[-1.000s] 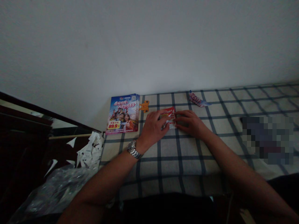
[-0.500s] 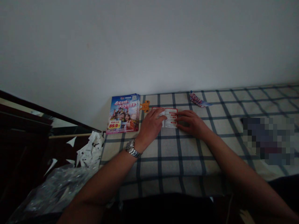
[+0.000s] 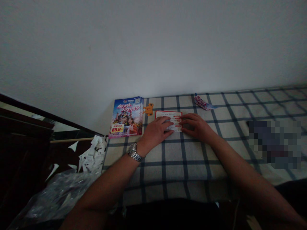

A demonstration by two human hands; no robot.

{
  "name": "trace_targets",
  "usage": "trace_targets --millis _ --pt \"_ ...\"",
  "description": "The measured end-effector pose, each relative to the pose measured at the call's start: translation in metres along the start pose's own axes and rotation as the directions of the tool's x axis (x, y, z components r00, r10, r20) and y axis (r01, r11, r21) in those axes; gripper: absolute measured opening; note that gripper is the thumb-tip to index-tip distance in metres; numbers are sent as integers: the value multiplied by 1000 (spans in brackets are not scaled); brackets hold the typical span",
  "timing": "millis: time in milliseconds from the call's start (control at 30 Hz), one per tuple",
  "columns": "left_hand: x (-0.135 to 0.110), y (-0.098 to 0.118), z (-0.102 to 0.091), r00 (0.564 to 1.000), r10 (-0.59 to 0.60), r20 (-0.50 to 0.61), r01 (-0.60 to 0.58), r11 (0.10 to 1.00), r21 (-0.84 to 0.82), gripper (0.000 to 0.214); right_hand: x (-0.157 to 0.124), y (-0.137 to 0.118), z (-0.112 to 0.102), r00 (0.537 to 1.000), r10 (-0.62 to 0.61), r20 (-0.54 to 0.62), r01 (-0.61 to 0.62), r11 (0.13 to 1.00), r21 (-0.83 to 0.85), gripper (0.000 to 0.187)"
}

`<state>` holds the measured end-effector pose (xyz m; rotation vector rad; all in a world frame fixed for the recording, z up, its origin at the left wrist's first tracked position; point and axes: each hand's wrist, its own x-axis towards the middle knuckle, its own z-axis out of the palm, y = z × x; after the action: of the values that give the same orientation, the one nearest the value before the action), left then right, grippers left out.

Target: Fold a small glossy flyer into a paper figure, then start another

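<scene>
A small white printed sheet with red borders and red labels (image 3: 177,120) lies flat on the checked cloth. Over its left part rests my left hand (image 3: 155,130), fingers stretched out and apart, covering much of the print. My right hand (image 3: 195,126) touches the sheet's right edge with its fingertips, the fingers spread and slightly bent. Left of the sheet is a stack of colourful flyers (image 3: 126,117) marked 89.9. An orange bear-shaped piece (image 3: 149,109) lies between the flyers and the sheet.
A crumpled piece of printed paper (image 3: 202,103) lies near the wall (image 3: 168,48). At the right is a pixelated dark object (image 3: 273,143). Torn white paper (image 3: 92,153) and a clear plastic bag (image 3: 57,195) lie beyond the left edge of the checked cloth (image 3: 174,156).
My left hand has shifted slightly down on the sheet, its fingers spreading, so more of the sheet's upper left edge shows. The right hand has stayed in place.
</scene>
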<state>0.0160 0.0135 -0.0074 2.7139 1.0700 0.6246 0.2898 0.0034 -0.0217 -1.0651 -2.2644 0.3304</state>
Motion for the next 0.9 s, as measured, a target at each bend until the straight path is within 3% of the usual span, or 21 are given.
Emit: trace_targets --millis 300,533,900 --pt "1 3 1 1000 -4 -24 3 1000 -5 27 -2 -2 -6 999 -22 46 22 1000 13 41" --pt "0 3 2 1000 1 -12 -1 999 -36 31 0 -3 -8 999 -38 35 37 999 30 13" --pt "0 1 -5 994 65 91 -46 980 -196 19 -2 -5 -10 999 54 6 -54 994 95 8"
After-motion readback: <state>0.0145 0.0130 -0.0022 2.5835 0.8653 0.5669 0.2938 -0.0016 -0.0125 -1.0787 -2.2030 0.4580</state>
